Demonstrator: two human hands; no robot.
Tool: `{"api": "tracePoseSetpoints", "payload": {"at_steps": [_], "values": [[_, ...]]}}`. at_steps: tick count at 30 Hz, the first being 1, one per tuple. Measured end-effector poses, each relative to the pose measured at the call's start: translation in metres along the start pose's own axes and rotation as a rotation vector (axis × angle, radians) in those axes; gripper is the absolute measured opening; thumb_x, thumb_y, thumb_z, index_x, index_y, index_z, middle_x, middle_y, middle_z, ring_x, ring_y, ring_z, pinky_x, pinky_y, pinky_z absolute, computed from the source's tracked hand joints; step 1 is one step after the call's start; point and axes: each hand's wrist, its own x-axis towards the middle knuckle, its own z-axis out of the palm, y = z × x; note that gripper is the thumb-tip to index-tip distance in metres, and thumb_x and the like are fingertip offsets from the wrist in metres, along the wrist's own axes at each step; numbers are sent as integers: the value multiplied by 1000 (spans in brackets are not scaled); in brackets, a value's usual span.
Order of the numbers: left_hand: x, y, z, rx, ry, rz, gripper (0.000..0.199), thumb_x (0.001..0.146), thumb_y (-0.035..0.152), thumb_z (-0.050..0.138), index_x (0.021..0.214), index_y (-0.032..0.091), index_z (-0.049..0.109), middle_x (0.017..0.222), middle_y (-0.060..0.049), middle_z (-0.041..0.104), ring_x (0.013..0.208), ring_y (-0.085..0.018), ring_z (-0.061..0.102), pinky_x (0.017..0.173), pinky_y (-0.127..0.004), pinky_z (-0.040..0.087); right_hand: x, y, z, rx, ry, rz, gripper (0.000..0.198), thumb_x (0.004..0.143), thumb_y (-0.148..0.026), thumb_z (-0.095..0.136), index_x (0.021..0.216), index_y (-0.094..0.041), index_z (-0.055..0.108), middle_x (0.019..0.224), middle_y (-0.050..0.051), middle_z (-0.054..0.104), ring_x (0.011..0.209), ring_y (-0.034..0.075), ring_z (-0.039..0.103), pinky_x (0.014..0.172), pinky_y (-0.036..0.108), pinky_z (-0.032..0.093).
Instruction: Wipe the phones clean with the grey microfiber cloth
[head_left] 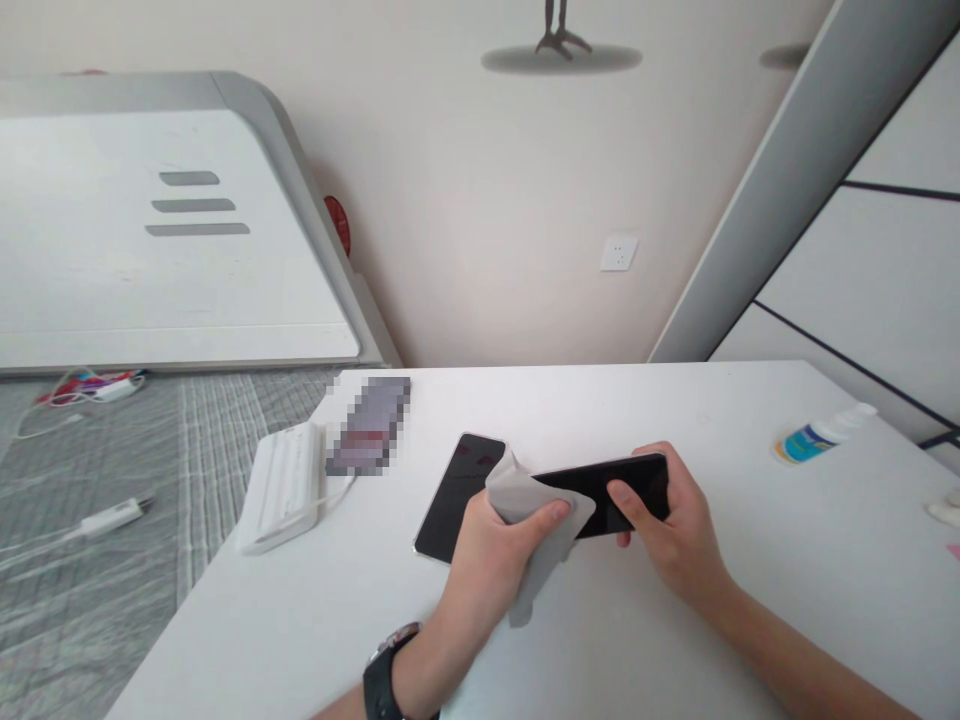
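A black smartphone [626,488] is held above the white table, its dark screen facing up toward me. My right hand [679,530] grips its right end, thumb on the screen and fingers behind. A thin grey cloth [525,492] is wrapped over the phone's left end. My left hand [499,540] pinches the cloth against the phone, thumb on top; its other fingers are hidden behind. Just left of that hand, a second black phone [457,490] lies flat on the table, partly covered by the hand and cloth.
A white power bank [286,485] lies at the table's left edge, with a cable running to a pixelated phone-shaped thing [371,425]. A small spray bottle [821,435] lies on its side at right. Left of the table [600,410], a white charging cable [112,517] rests on the grey bedding.
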Motion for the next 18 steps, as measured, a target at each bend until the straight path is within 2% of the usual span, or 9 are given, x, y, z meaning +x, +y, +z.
{"api": "tracePoseSetpoints", "payload": {"at_steps": [3, 7, 10, 12, 15, 18], "values": [[-4, 5, -1, -8, -1, 48, 37, 79, 48, 83, 100, 17, 79, 97, -9, 80, 87, -27, 72, 79, -35, 55, 8, 4, 0, 95, -134, 104, 41, 90, -59, 70, 88, -24, 48, 62, -8, 56, 39, 11, 55, 36, 23, 45], [-13, 9, -2, -314, -241, 68, 59, 81, 38, 82, 136, 23, 68, 112, -8, 78, 95, -27, 73, 82, -34, 55, 15, 14, 0, 201, -278, 236, 40, 91, -60, 69, 92, -24, 50, 62, -9, 57, 36, 10, 53, 33, 21, 42], [-15, 8, -3, -519, -345, -5, 72, 75, 24, 82, 144, 25, 62, 118, -8, 77, 95, -26, 73, 81, -33, 56, 14, 14, 0, 185, -311, 252, 41, 90, -61, 69, 91, -24, 50, 60, -9, 54, 35, 10, 51, 32, 21, 40], [-12, 7, -4, -576, -334, -50, 71, 73, 19, 83, 141, 25, 64, 122, -8, 76, 100, -26, 73, 86, -32, 55, 13, 10, 0, 138, -264, 206, 43, 89, -61, 70, 88, -24, 49, 60, -9, 52, 36, 9, 49, 32, 20, 39], [-7, 2, -2, -536, -257, -93, 52, 78, 27, 86, 128, 21, 72, 120, -9, 76, 103, -24, 71, 89, -30, 54, 9, 5, -1, 54, -136, 93, 41, 89, -58, 71, 86, -24, 48, 64, -9, 49, 41, 8, 49, 34, 20, 42], [-2, -5, 1, -413, -139, -153, 39, 81, 41, 85, 111, 17, 77, 105, -9, 78, 86, -20, 71, 75, -28, 56, 5, 5, -1, -32, -70, 27, 38, 91, -55, 71, 89, -25, 49, 65, -8, 51, 45, 10, 52, 38, 21, 45]]}}
